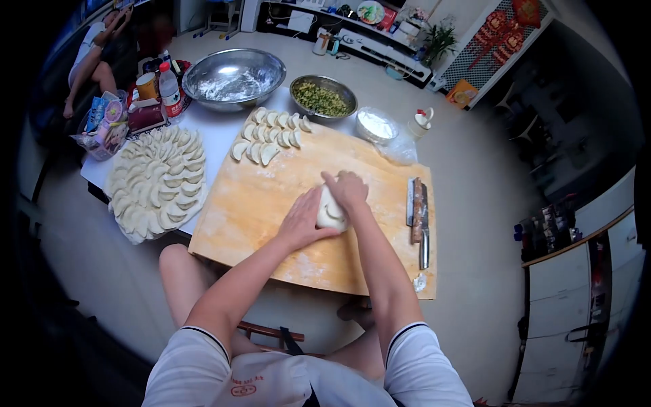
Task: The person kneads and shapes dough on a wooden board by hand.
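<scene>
Flour (298, 268) dusts the wooden board (261, 220) on the white desk (218, 129). Pale, smooth, folded dough (330, 216) sits at frame centre; the left hand (302, 218) lies against it, fingers extended, while the right hand (349, 190) covers its top, fingers' grip unclear. Upper left, a red bottle label (173, 107) is illegible.

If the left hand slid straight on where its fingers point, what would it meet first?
Most likely the right hand, close ahead of its fingers; the left hand is against the dough. Depth between the hands is unclear.
</scene>
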